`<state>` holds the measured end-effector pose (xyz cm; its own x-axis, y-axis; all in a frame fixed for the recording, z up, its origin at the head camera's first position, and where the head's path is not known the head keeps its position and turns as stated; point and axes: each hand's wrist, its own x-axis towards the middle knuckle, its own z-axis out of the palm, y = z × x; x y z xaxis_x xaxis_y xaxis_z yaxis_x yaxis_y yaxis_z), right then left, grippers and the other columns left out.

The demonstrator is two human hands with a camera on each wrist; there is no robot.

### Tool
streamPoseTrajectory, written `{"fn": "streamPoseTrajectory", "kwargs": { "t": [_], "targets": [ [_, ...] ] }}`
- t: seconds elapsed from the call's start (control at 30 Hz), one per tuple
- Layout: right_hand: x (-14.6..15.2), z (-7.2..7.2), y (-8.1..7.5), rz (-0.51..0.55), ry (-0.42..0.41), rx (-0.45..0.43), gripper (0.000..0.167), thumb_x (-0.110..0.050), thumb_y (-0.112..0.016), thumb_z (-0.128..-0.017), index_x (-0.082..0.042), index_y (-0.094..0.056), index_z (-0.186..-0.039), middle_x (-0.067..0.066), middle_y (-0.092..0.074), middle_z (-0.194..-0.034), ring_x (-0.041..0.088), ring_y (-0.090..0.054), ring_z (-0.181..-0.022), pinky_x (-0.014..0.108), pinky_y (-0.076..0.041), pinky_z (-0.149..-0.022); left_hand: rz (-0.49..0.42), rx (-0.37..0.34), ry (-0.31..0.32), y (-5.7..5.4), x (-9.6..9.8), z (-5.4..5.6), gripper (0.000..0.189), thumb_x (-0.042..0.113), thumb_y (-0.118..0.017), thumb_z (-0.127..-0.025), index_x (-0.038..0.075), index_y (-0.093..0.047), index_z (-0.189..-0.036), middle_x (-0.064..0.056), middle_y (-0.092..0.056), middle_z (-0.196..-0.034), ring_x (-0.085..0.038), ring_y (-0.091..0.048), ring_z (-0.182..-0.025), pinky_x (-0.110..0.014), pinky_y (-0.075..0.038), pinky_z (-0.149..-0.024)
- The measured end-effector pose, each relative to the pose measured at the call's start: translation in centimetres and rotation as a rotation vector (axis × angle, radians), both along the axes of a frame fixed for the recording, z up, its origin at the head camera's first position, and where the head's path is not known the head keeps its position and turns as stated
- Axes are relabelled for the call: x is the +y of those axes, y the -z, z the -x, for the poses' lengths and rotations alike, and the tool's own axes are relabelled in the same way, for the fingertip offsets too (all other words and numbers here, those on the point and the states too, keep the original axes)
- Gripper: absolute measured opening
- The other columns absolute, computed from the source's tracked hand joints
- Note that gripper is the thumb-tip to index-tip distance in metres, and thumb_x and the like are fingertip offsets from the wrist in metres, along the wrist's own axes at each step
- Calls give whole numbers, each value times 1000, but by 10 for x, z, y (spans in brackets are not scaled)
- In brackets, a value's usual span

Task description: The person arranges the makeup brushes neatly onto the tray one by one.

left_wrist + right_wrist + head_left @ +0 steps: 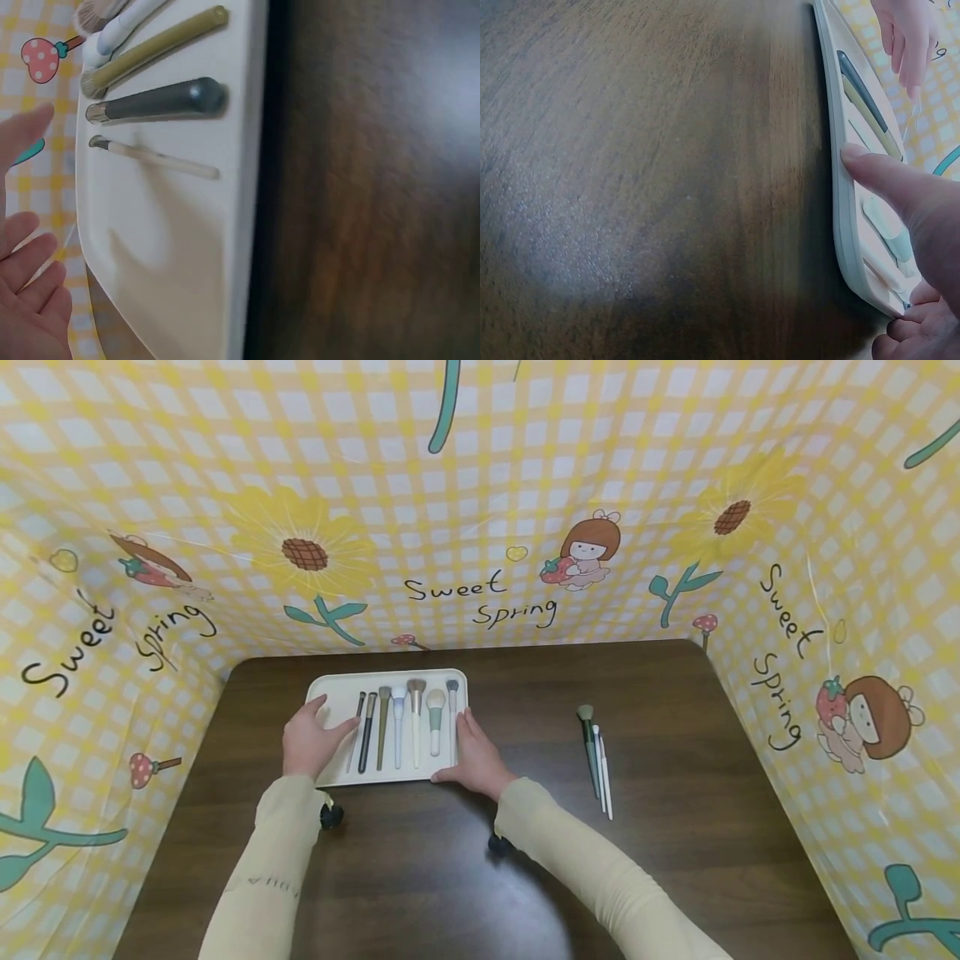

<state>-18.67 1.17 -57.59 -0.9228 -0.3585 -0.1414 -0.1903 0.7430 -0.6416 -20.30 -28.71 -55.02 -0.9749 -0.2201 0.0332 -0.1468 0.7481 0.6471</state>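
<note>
A white tray (337, 774) lies near the back left of the table with several makeup brushes (416, 722) in a row on it, bristles toward the back. My right hand (480, 756) grips the tray's right front corner. Its thumb (877, 169) presses on the front rim, and its fingers curl at the right side. Over the tray's left end, my left hand (311, 739) has its thumb and fingers spread. Closest to it are a thin pale brush (161, 159) and a black-handled brush (161, 101). Nothing is held in the left hand.
On the right of the brown wooden table (675, 760) lie a dark green brush (588, 743) and thin white-handled brushes (604, 777), close together. A yellow checked cloth (480, 485) stands like walls around the back and sides.
</note>
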Motion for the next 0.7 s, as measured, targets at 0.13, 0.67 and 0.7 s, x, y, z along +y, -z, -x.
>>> {"fn": "streamPoseTrajectory", "kwargs": {
  "t": [0.13, 0.67, 0.7],
  "targets": [
    [0, 1, 1, 0, 1, 3, 129, -46, -93, -71, 7, -14, -159, 24, -8, -167, 28, -14, -153, 32, -20, -120, 4, -25, 34, 0, -4, -9, 101, 50, -81, -85, -6, -35, -154, -30, -37, -155, -47, -35, -142, -58, -30, -115],
    [0, 1, 2, 17, 3, -5, 130, -45, -94, -72, 7, -13, -159, 24, -7, -167, 28, -13, -153, 32, -20, -120, 46, -74, 107, 9, -24, -45, 129, 60, -84, -76, -14, -15, -156, -34, -17, -161, -50, -21, -147, -60, -23, -117],
    [0, 1, 2, 17, 3, -3, 129, -45, -94, -72, 7, -13, -159, 24, -7, -167, 28, -13, -153, 32, -20, -120, 52, -75, 112, 9, -24, -47, 130, 60, -84, -76, -14, -14, -156, -34, -16, -161, -49, -20, -147, -60, -22, -117]
  ]
}}
